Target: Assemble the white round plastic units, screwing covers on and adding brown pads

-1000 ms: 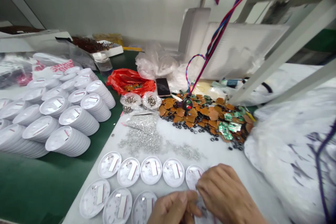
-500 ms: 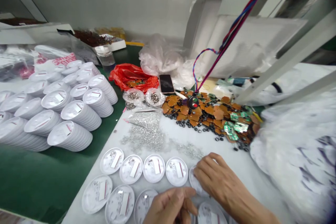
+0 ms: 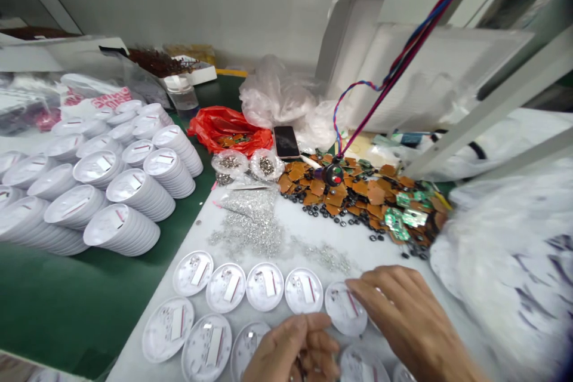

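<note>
My left hand [image 3: 293,349] is cupped at the bottom centre, fingers curled over the palm; a few small bits seem to lie inside, too hidden to name. My right hand [image 3: 407,313] is bent beside the right-hand round white plastic cover [image 3: 345,308] of the back row, one fingertip at its rim. Tiny shiny spots show among its curled fingers, but I cannot make out what they are. Other such covers, like this white one [image 3: 304,291], lie in two rows, each with a pale rectangular strip inside. Front-row covers are partly behind my hands.
Small clear-silver parts [image 3: 255,221] are spread behind the covers. Brown and green circuit boards [image 3: 376,191] are heaped with black round pieces, a cabled device [image 3: 332,174] above them. Stacked white covers [image 3: 120,230] stand left. A phone [image 3: 285,142], red bag [image 3: 228,125] and white bag [image 3: 505,250] lie around.
My right hand has moved right, uncovering most of the right-hand back-row cover. My left hand stays close to the same place, its fingers slightly looser. The view has shifted slightly.
</note>
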`<state>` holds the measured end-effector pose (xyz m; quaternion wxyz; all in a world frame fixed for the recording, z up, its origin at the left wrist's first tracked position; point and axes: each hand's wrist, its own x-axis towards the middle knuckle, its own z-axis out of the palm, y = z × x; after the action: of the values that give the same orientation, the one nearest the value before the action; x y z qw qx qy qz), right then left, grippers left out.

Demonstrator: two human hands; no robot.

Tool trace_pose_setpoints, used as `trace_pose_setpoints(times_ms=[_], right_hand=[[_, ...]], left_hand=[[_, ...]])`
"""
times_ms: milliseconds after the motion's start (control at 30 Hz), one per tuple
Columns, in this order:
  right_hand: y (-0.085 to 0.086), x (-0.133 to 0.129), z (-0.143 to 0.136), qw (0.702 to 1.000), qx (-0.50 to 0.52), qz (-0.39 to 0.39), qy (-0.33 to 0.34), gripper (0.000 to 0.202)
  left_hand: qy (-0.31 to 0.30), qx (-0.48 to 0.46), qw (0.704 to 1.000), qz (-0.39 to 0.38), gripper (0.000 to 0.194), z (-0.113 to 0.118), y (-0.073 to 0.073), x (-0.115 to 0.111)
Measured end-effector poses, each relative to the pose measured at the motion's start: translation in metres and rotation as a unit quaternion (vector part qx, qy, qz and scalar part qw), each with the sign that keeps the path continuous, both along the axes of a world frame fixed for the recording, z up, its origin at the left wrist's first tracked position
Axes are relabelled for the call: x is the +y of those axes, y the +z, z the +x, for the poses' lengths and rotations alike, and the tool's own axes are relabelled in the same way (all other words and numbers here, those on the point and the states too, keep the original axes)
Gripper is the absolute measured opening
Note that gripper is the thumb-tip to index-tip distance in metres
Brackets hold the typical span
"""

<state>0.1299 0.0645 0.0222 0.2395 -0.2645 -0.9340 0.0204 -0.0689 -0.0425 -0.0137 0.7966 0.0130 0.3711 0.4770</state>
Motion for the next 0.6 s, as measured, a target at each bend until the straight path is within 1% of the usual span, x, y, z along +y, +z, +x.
trace_pose_setpoints(times_ms=[67, 133, 167, 200, 267, 333, 367, 433, 533, 600], right_hand=[[0.001, -0.010, 0.000, 0.999, 0.033, -0.016, -0.004, 0.030], [-0.006, -0.024, -0.008, 0.997, 0.052, -0.044, 0.024, 0.029], [-0.011, -0.032, -0.015, 0.996, 0.061, -0.057, 0.035, 0.031], [-0.016, -0.039, -0.022, 0.995, 0.065, -0.074, 0.029, 0.032], [-0.026, -0.051, -0.035, 0.991, 0.111, -0.077, 0.002, 0.040], [-0.033, -0.057, -0.042, 0.986, 0.151, -0.064, -0.022, 0.047], [-0.034, -0.059, -0.043, 0.986, 0.156, -0.055, -0.028, 0.048], [-0.034, -0.058, -0.038, 0.990, 0.130, -0.043, -0.036, 0.044], [-0.033, -0.053, -0.024, 0.997, 0.071, -0.041, -0.007, 0.030], [-0.033, -0.051, -0.016, 0.998, 0.052, -0.044, 0.008, 0.020]], left_hand=[[0.042, -0.083, 0.995, -0.033, 0.046, 0.005, -0.003, 0.002], [0.066, -0.129, 0.987, -0.071, 0.043, 0.009, -0.002, 0.005], [0.069, -0.136, 0.985, -0.083, 0.043, 0.010, -0.001, 0.005], [0.069, -0.139, 0.984, -0.088, 0.045, 0.011, 0.001, 0.006], [0.067, -0.140, 0.985, -0.078, 0.050, 0.012, 0.005, 0.006], [0.067, -0.139, 0.986, -0.060, 0.053, 0.013, 0.008, 0.006], [0.069, -0.140, 0.986, -0.054, 0.053, 0.013, 0.008, 0.006], [0.068, -0.145, 0.986, -0.044, 0.052, 0.013, 0.007, 0.006], [0.054, -0.150, 0.987, -0.034, 0.051, 0.013, 0.004, 0.006], [0.046, -0.153, 0.987, -0.026, 0.050, 0.014, 0.003, 0.005]])
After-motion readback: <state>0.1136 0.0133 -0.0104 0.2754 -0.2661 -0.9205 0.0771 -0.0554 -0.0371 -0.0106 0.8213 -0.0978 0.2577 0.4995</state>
